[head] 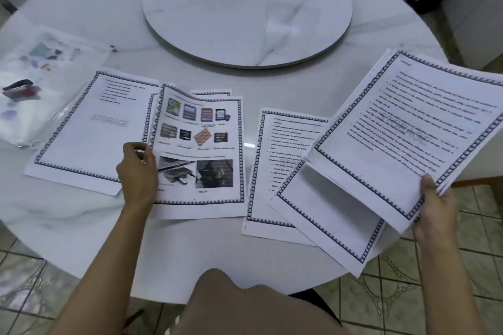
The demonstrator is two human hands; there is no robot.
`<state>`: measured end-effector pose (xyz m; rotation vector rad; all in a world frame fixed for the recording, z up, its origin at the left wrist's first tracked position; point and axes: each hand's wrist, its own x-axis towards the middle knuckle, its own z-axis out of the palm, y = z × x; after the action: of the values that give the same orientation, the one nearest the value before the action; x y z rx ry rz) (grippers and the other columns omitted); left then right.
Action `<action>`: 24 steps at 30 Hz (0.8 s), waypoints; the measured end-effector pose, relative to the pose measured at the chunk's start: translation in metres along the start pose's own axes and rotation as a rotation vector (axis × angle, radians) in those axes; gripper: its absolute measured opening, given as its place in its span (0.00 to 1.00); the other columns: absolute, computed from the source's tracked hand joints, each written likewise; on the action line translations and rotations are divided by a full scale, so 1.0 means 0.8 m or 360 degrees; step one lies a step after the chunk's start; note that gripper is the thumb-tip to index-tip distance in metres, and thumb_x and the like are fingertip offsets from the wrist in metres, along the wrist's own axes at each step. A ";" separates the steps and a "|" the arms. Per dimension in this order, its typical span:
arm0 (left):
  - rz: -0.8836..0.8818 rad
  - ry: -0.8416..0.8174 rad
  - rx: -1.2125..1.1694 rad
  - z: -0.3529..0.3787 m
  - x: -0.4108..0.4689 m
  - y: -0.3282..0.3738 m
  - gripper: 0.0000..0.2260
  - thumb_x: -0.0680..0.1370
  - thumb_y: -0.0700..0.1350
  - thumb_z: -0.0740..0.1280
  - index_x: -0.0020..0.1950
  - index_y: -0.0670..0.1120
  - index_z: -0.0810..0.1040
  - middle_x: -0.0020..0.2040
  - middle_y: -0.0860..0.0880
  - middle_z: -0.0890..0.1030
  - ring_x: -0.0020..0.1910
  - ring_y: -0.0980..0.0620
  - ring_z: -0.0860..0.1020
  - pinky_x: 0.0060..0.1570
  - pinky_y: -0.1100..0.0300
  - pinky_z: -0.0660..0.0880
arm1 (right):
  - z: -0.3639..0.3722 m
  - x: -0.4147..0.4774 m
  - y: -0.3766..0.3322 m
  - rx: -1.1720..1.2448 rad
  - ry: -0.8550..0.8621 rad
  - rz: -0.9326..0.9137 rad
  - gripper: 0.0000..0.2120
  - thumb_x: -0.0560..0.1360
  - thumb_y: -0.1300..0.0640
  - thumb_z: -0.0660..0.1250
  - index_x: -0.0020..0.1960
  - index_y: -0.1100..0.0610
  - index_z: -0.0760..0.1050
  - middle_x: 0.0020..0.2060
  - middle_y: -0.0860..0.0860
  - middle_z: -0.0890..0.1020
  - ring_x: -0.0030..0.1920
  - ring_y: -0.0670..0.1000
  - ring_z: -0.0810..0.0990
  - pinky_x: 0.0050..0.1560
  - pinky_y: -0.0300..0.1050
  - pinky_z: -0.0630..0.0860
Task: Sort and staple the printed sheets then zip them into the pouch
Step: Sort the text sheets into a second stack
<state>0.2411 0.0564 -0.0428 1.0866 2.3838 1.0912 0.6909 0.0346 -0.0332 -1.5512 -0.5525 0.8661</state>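
Your L hand [138, 168] pinches the picture sheet [200, 128] by its left edge near the table's [190, 242] front, prob. to lift it, & your R hand [432, 207] grips the text stack [394, 128] over the right edge for sorting; pouch [51, 68] lies at the left edge.

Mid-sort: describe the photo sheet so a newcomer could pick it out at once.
On the round white table, nearer the person than the raised turntable, sheets lie in a row. The photo sheet is second from the left, its left edge pinched by the left hand. It alone shows colour pictures; its neighbours carry only text.
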 end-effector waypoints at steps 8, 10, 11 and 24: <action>0.0177 -0.0074 0.0205 -0.003 0.029 -0.028 0.13 0.77 0.38 0.62 0.60 0.38 0.69 0.56 0.36 0.74 0.52 0.37 0.73 0.50 0.50 0.69 | 0.007 -0.022 0.000 -0.0018 0.0043 -0.0010 0.21 0.61 0.38 0.67 0.50 0.47 0.75 0.39 0.34 0.83 0.43 0.37 0.82 0.46 0.36 0.80; 0.0256 -0.0024 0.0216 0.003 0.024 -0.016 0.14 0.76 0.38 0.63 0.61 0.38 0.69 0.57 0.37 0.73 0.55 0.38 0.71 0.51 0.49 0.69 | 0.003 -0.024 0.002 -0.0024 0.0061 -0.0025 0.20 0.62 0.38 0.67 0.50 0.47 0.75 0.39 0.35 0.83 0.43 0.38 0.82 0.48 0.39 0.79; 0.0306 -0.0026 0.0173 0.009 0.017 -0.005 0.14 0.76 0.39 0.63 0.61 0.39 0.69 0.57 0.38 0.73 0.55 0.40 0.71 0.52 0.51 0.68 | 0.001 -0.026 0.002 -0.0037 0.0074 -0.0029 0.19 0.63 0.39 0.67 0.49 0.47 0.75 0.40 0.36 0.84 0.44 0.38 0.82 0.50 0.40 0.79; 0.0615 -0.1214 0.0198 0.141 -0.137 0.123 0.18 0.78 0.49 0.63 0.66 0.45 0.67 0.60 0.47 0.74 0.57 0.48 0.74 0.53 0.53 0.73 | -0.025 -0.022 -0.026 -0.0130 0.0161 -0.0119 0.11 0.66 0.40 0.64 0.46 0.42 0.75 0.37 0.33 0.81 0.40 0.34 0.80 0.38 0.30 0.78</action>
<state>0.4253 0.0747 -0.0485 1.6803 1.6842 0.4751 0.6990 0.0124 -0.0090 -1.6289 -0.5748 0.7115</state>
